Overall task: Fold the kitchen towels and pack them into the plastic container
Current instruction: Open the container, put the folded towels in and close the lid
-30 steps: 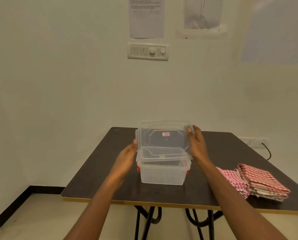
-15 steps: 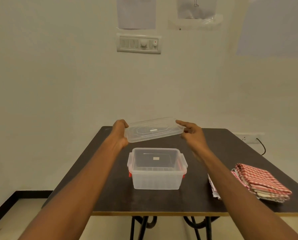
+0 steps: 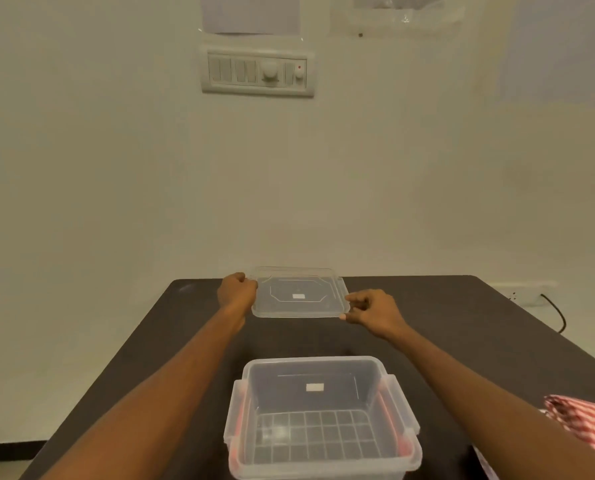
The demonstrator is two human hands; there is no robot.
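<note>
Plastic container (image 3: 315,359): stands open on the near middle of the table, upright; the grid-patterned floor is seen through the open top. Orange-red clips are seen at its left and right sides.

Lid (image 3: 299,296): clear, held roughly level beyond the container, at the far middle of the table. Whether it touches the surface cannot be told.

Left hand (image 3: 237,292): fingers curled round the lid's left edge, knuckles up.

Right hand (image 3: 375,311): the lid's near right corner is pinched between thumb and fingertips.

Kitchen towels (image 3: 587,424): red-and-white checked, stacked at the near right of the table, well apart from the container; partly hidden by the right forearm and cut off by the frame edge.

Table (image 3: 462,323): dark top, set against a pale wall.

Change since half a second ago: the lid was then held tilted in the air just above the container; it is now carried farther away and lower. The right hand, then only touching the right end, is now closed on the corner. The container is seen unmoved.

Change since one second ago: the lid was then propped steeply over the container's rim, a hand at each side.

Wall: a switch panel (image 3: 257,72) is mounted above the table, paper sheets (image 3: 251,13) over it; a socket (image 3: 521,294) with a dark cable (image 3: 555,311) is seen at the far right.
</note>
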